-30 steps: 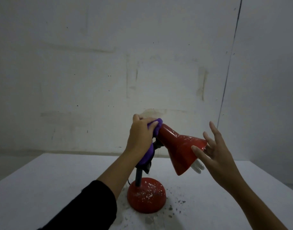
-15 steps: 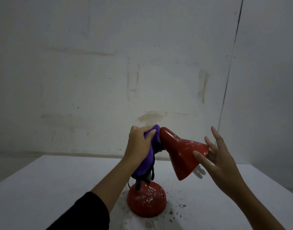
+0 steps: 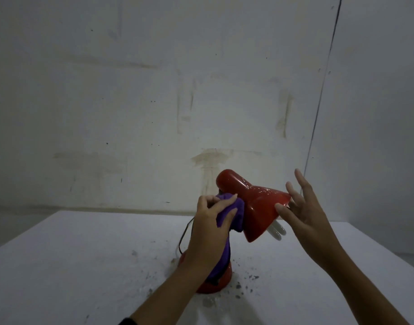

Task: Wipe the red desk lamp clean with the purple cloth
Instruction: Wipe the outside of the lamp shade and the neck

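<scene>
A red desk lamp (image 3: 253, 207) stands on a white table (image 3: 84, 254), its round base (image 3: 221, 281) near the middle of the tabletop and its cone-shaped shade (image 3: 260, 214) tilted so the open mouth faces down and to the right. A white bulb (image 3: 277, 231) pokes out of the mouth. The left hand (image 3: 208, 231) is closed around a purple cloth (image 3: 234, 212), fingers curled over the bunched fabric and thumb laid across its top. The hand sits just left of the shade, at the level of the neck, and the cloth is pressed between the hand and the narrow rear part of the shade, touching it. The rest of the cloth hangs down behind the wrist, draping along the stem toward the base and hiding the stem. The right hand (image 3: 304, 214) is on the opposite side of the lamp, at the wide rim of the shade. Its fingers are spread and mostly straight, the thumb lying against the outer red surface near the rim while the other fingers reach up and behind the edge; it holds nothing closed in its palm. White specks dot the upper surface of the shade near the rim. Grey crumbs and dust (image 3: 246, 280) lie scattered on the table around the base. A dark cord (image 3: 183, 233) loops up from behind the base on the left side. A stained pale wall (image 3: 154, 102) rises behind the table.
</scene>
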